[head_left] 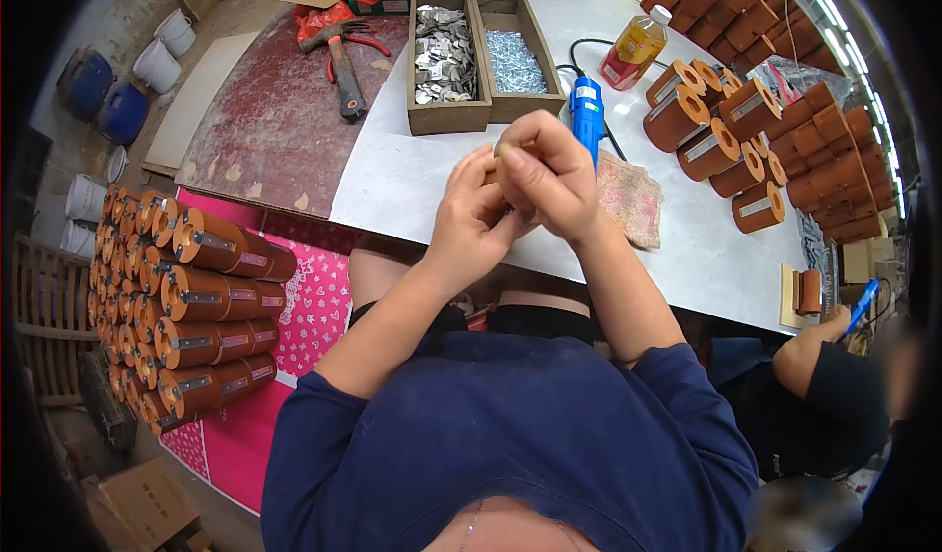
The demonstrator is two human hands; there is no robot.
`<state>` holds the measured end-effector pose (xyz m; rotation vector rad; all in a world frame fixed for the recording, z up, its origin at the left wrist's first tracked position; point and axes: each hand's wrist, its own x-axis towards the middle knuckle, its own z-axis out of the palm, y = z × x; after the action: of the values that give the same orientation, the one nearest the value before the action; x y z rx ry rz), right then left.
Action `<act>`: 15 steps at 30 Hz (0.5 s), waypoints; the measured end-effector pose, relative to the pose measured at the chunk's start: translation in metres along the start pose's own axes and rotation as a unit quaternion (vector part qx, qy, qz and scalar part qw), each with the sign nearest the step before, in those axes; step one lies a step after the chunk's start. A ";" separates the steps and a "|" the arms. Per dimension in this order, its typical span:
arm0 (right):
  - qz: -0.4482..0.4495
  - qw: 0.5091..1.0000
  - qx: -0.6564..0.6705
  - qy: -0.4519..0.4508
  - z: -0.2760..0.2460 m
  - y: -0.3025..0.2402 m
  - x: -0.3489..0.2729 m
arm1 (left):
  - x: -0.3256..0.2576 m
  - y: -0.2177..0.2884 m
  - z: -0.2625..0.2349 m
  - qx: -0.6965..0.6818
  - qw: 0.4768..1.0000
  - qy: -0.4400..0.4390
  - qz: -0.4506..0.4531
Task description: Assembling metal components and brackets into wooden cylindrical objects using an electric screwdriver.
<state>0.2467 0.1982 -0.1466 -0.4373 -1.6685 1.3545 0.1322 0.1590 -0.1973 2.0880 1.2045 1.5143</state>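
The widest thing under the grip was the table (383,174), its white top running ahead and to both sides. Left of the grip and lower, a tall pile of brown cylinders (211,302) had strips along the sides and dark metal pieces on many near ends; these looked well along, perhaps finished. To the right of the grip, a smaller cluster of cylinders (677,120) stood on the table with pale strips on them; whether their ends carried metal could not be judged for all.

Just beyond the grip lay two open boxes: the left box (449,120) with flat metal pieces (446,56), the right box (525,108) with small screws (515,66). Both held plenty, so a good deal seemed left to do. The blue screwdriver (587,110) was just beyond the right hand (554,174), partly covered by it.

The right thumb and forefinger were closed in a pinch; the left hand (476,213) was curled just beside them, its fingertips partly covered. Whether either hand held anything could not be told: any small part between the fingers was hidden. The pile's far rows blurred toward the dark rim.
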 end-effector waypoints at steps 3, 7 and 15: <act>0.015 1.000 -0.023 0.008 -0.001 -0.003 -0.003 | -0.007 0.001 0.010 -0.242 0.959 0.035 -0.145; 0.006 0.977 -0.191 0.094 -0.007 -0.007 0.002 | -0.008 -0.007 0.019 -0.162 0.979 0.068 -0.107; 0.021 0.956 -0.168 0.238 0.018 -0.002 0.007 | -0.005 -0.002 0.015 -0.142 0.985 0.068 -0.074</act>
<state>0.2285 0.1924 -0.1416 -0.9237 -1.4798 0.8957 0.1441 0.1594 -0.2079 1.6993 1.0863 1.6698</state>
